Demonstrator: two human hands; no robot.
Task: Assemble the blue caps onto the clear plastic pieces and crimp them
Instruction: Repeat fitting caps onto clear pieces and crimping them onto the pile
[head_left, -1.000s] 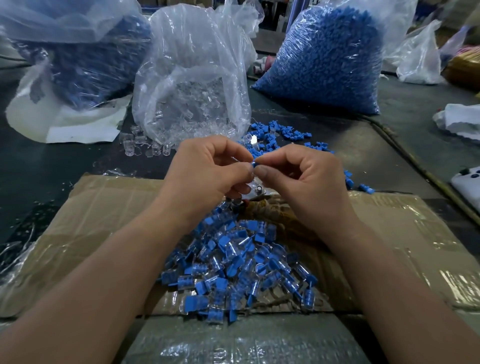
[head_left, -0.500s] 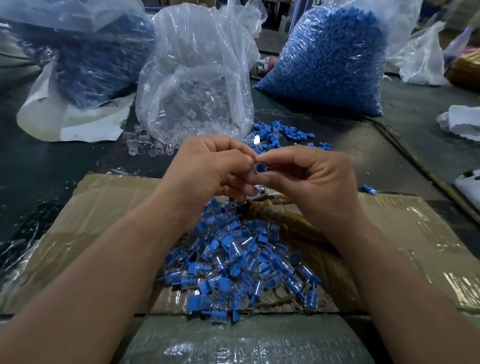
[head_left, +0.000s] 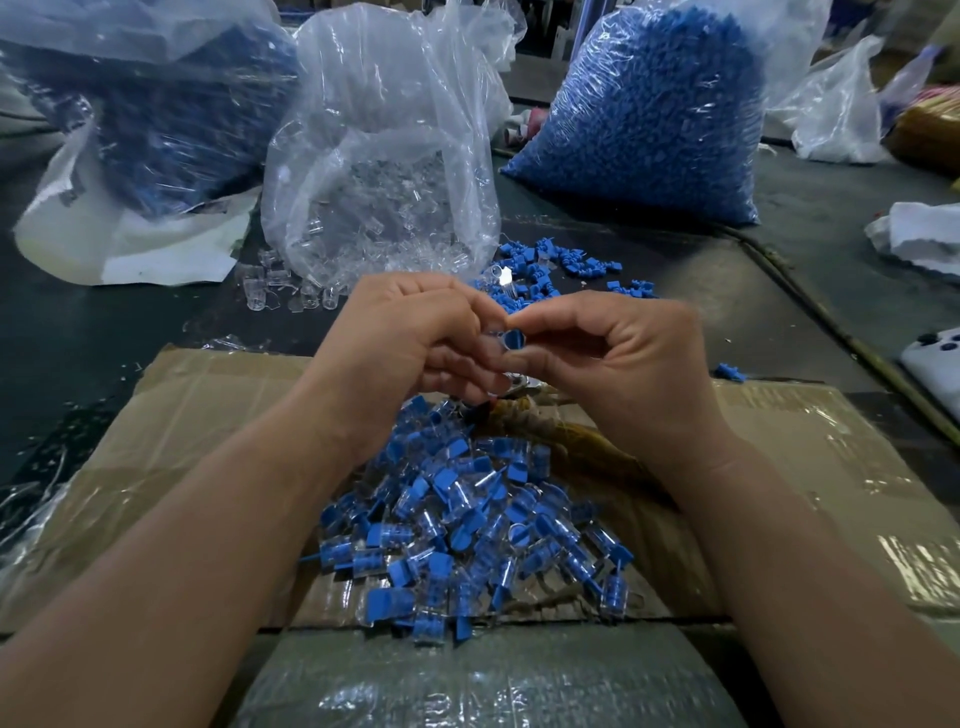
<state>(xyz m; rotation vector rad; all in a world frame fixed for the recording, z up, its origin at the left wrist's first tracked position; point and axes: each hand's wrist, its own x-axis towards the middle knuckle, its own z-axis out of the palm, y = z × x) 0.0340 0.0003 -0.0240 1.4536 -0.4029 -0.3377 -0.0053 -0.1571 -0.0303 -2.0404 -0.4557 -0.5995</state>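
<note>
Blue cap sits dead centre, pinched between the two hands above the carton. Right hand: thumb and forefinger curled round the cap, its round open end facing the camera. Left hand: fingers curled tight, tips pressed to the cap's other side. Probably a clear piece under them, but it is hidden and I can't confirm. The opposed grip reads as a push-together: cap being seated, crimp judged not yet done.

Pile of capped pieces lies directly beneath on the taped cardboard carton, so a finished one likely just drops.

Stock lies within reach ahead:
- bag of clear plastic pieces, with loose clear pieces at its mouth
- loose blue caps just beyond the hands
- big bag of blue caps behind those

Small metal glint under the hands, unidentifiable.
</note>
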